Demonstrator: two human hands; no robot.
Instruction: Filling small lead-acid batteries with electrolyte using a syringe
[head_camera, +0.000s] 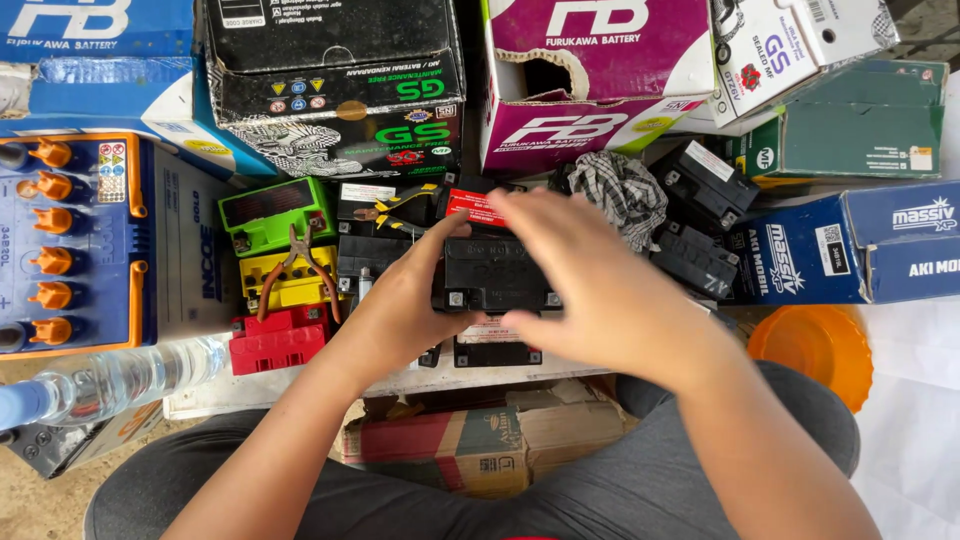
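Here, seen from the head camera, both hands grip a small black battery (492, 272) from its two sides. The left hand (405, 305) curls around its left end, thumb on top; the right hand (590, 290) covers its right end, fingers spread, steadying it. It sits among other small batteries, green (272, 212), yellow (290, 280) and red (278, 340), with pliers (298, 262) lying across them. Cardboard boxes (590, 80) crowd the far edge, leaving little room.
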